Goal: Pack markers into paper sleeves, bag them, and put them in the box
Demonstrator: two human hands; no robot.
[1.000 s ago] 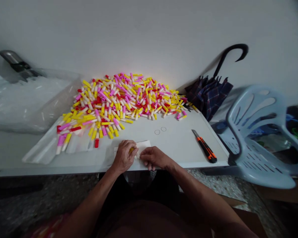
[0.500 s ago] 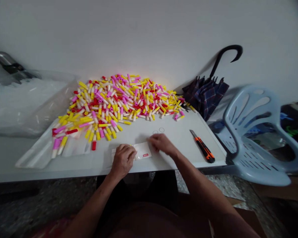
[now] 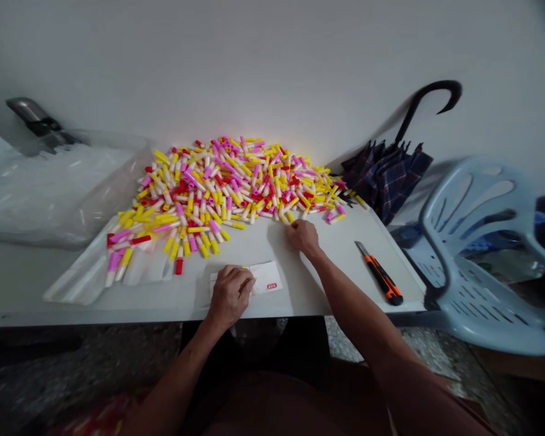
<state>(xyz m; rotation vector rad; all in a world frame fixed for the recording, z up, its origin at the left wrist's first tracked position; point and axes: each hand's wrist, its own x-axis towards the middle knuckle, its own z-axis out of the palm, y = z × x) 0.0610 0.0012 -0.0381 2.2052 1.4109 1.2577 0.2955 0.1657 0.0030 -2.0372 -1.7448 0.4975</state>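
The left hand (image 3: 230, 297) rests curled on a white paper packet (image 3: 267, 277), its fingers seemingly pressing the packet's near end; the right fingertips (image 3: 293, 225) sit narrowly together at the near edge of a heap of capped plastic tubes (image 3: 218, 188), though what they hold is hard to tell; a single tube there calls for a fine pinch

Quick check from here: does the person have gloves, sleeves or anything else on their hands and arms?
No gloves: the left hand and right hand are bare, and no watch or bracelet shows. The left forearm and right forearm are bare too, with no sleeves on them. A dark reddish-brown garment shows at the bottom of the view, but its cut cannot be made out.
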